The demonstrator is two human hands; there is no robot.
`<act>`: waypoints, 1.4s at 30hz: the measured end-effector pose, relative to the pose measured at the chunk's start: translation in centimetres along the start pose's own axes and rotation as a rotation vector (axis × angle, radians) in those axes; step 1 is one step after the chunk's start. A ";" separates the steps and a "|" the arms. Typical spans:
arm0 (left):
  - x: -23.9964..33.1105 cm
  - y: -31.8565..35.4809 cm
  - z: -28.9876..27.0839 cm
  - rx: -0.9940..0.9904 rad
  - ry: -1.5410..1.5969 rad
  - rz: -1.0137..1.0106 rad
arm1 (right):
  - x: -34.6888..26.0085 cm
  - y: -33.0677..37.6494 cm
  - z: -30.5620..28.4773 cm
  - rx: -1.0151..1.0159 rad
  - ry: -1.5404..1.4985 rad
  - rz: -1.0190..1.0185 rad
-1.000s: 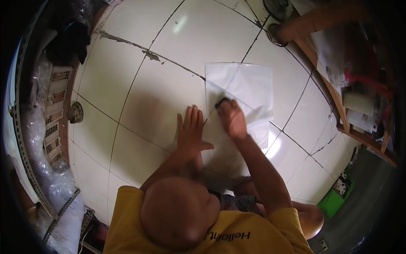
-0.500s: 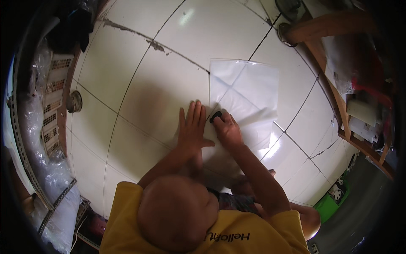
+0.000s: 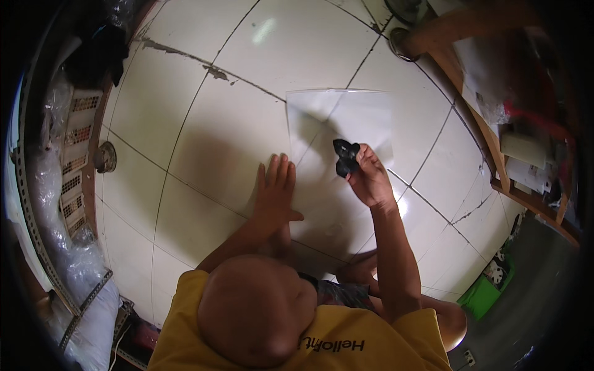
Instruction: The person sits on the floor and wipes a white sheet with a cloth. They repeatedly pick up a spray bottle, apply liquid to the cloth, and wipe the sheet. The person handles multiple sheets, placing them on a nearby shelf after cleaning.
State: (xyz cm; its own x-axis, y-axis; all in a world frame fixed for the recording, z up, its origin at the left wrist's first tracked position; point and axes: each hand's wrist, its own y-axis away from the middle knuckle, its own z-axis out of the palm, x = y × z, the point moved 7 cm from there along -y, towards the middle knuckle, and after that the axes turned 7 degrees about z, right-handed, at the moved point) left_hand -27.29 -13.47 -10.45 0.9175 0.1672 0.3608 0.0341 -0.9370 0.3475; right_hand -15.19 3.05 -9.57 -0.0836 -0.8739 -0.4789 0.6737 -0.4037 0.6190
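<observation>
My right hand [image 3: 374, 179] is raised above a clear plastic sheet [image 3: 362, 110], its fingers closed on a small black lobed object [image 3: 345, 158]. The object looks smooth and rounded; its exact kind I cannot make out. Beneath it the thin see-through sheet lies on the tiles, its far edge straight and its near part hard to make out. To the left, my left hand [image 3: 275, 190] is spread flat, palm down, with the thumb stretched toward the right. Nothing is in it.
White floor tiles [image 3: 247, 117] with dark joints and a chipped seam surround the sheet. A wooden rack [image 3: 489, 148] with packed items stands at right, a green bin [image 3: 486, 294] near it. Plastic-wrapped goods [image 3: 86, 266] and a round metal foot [image 3: 106, 157] are at left.
My right hand has lifted off the sheet and moved right with the black object, which now shows more fully. My left hand stays flat, nearly in place.
</observation>
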 end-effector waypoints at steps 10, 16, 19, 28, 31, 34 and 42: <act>7.2 -0.5 2.2 0.182 0.216 0.557 | 1.0 3.5 -0.9 -0.117 -0.218 0.006; 11.8 -2.9 5.2 0.129 0.041 0.684 | -0.4 5.3 -2.4 0.035 -0.108 -0.027; 12.3 -2.4 5.2 0.090 0.016 0.804 | -0.9 5.7 -3.2 0.032 -0.025 -0.039; 13.3 0.2 3.6 0.099 0.001 0.906 | -1.8 6.5 -4.9 0.322 0.593 -0.053; 13.5 0.3 3.6 0.126 0.013 0.885 | -1.2 6.5 -3.2 0.357 0.997 -0.091; 13.4 0.0 4.0 0.113 0.005 0.853 | -0.9 6.0 -0.9 0.412 1.263 -0.186; 13.4 -0.7 7.5 0.055 0.313 0.853 | 3.6 5.6 0.4 0.292 1.761 -0.559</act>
State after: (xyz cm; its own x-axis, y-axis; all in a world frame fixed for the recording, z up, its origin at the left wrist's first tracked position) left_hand -12.07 -12.93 -12.38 0.4909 -0.5218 0.6977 -0.5809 -0.7928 -0.1842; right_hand -11.96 -2.45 -7.56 0.6630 0.5286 -0.5302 0.6926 -0.7019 0.1662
